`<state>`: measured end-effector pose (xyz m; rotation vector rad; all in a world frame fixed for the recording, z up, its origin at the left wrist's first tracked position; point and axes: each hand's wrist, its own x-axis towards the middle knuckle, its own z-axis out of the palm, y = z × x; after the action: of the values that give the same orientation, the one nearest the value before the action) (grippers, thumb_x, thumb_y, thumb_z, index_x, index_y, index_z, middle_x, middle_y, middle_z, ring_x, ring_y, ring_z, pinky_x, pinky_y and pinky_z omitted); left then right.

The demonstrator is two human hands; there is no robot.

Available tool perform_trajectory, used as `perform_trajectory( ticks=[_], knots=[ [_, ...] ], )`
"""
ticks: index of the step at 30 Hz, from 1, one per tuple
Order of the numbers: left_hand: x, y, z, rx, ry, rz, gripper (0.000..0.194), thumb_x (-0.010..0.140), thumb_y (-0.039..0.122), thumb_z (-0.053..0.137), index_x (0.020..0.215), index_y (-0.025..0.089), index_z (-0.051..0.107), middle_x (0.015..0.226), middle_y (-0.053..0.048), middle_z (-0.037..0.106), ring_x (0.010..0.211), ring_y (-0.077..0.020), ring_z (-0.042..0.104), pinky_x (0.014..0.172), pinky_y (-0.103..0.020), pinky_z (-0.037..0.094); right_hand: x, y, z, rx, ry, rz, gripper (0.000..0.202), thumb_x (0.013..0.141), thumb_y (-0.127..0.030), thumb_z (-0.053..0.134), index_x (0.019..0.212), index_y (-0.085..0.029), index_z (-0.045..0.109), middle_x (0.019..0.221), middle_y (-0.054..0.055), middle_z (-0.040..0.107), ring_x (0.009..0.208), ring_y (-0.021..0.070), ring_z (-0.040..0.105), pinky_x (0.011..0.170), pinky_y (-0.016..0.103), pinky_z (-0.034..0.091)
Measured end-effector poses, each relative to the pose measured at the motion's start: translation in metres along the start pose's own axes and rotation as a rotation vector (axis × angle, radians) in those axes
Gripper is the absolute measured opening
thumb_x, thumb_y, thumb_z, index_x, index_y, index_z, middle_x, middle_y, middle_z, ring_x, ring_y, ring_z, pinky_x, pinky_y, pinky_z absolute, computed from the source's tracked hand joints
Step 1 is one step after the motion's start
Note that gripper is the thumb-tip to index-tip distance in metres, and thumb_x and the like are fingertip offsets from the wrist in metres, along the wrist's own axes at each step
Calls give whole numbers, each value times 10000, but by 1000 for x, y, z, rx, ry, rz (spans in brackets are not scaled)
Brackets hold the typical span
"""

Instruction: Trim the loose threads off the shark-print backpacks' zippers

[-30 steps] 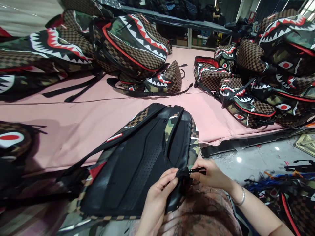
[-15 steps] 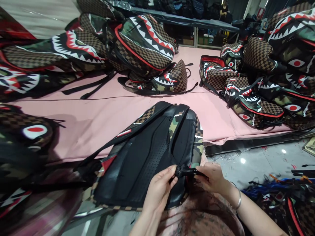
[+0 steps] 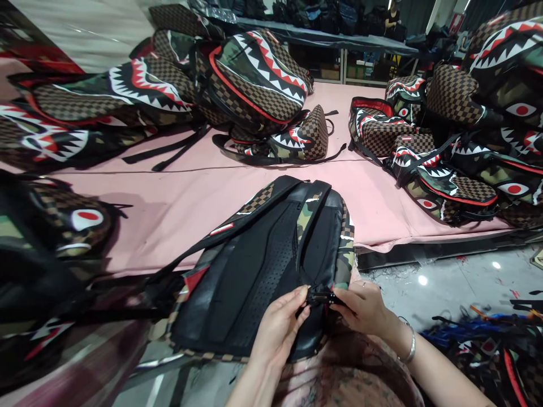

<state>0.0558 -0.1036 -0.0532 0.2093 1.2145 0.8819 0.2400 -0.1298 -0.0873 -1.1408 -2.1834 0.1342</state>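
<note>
A backpack (image 3: 237, 288) lies with its black padded back panel facing up, partly on the pink table and partly over its near edge. Checkered and camouflage fabric shows along its sides. At the lower right of the panel, my left hand (image 3: 282, 322) pinches the end of a black shoulder strap (image 3: 302, 249). Close beside it, my right hand (image 3: 360, 308) closes on a narrow black piece (image 3: 323, 298) that meets the strap. Whether this piece is a buckle or a strap end, I cannot tell.
Shark-mouth backpacks pile up at the far left (image 3: 258, 79) and at the right (image 3: 449, 181) of the pink table (image 3: 169, 198). Another bag (image 3: 85, 220) stands close on the left. More bags (image 3: 487, 356) lie low at the right. A person (image 3: 392, 20) is in the far background.
The view has shifted slightly, so the scene sits a little further right. My right hand has come closer to my left, and less of the black piece shows between them.
</note>
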Motion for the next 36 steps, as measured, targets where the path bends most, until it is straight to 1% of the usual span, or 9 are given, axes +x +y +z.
perform_trajectory(
  ticks=[9,14,21,24,26,29,32,34,36],
  knots=[
    [0,0,-2,-9,-32,2,314,441,218,850,680,79,703,673,-22,632,593,-64,538,536,-147,461,6,1,-3,-155,87,-104,195,922,-289,436,1024,-168,552,578,-16,495,525,119,419,537,271,277],
    [-2,2,0,-10,-50,3,413,349,271,875,678,86,706,641,-11,628,583,-64,535,529,-145,453,8,3,-4,-214,74,-149,189,921,-298,447,993,-176,572,553,-22,479,514,121,401,535,278,273],
    [-4,3,1,-12,-69,7,360,375,268,865,649,100,703,647,-3,632,593,-62,539,534,-150,434,9,7,-3,-248,12,-163,241,925,-346,434,968,-178,602,562,-11,493,524,126,428,530,290,260],
    [-3,3,2,-22,-74,23,344,378,260,859,639,104,697,644,-4,632,585,-58,527,544,-155,416,12,6,-4,-257,15,-194,226,921,-326,444,951,-175,610,552,-8,499,522,133,442,528,289,272],
    [-3,2,2,-29,-78,40,336,388,272,852,630,104,690,639,-5,627,578,-57,516,557,-162,402,12,4,-5,-207,9,-182,212,918,-305,449,948,-171,610,549,-6,506,523,135,457,528,283,289],
    [-2,-1,1,16,-93,93,339,431,344,823,608,101,667,563,10,574,519,-54,462,530,-176,357,5,1,-7,45,61,-53,174,905,-274,466,971,-175,592,606,4,560,542,132,500,538,258,343],
    [-3,-3,0,166,-107,241,323,565,415,733,620,110,645,465,52,445,451,-52,341,476,-195,275,-10,2,-2,364,98,211,163,892,-279,478,993,-185,564,761,33,630,640,141,573,581,234,423],
    [-5,-2,1,299,-122,351,265,637,379,670,615,118,631,520,32,474,496,-73,379,510,-212,302,-21,3,6,502,116,384,201,899,-322,452,997,-184,561,826,49,638,723,160,600,618,235,464],
    [-8,0,1,457,-114,443,167,630,275,649,570,128,597,663,-16,559,600,-107,469,593,-235,362,-33,4,20,632,168,528,249,884,-376,467,1003,-182,567,879,64,646,779,176,617,646,241,495]
  ],
)
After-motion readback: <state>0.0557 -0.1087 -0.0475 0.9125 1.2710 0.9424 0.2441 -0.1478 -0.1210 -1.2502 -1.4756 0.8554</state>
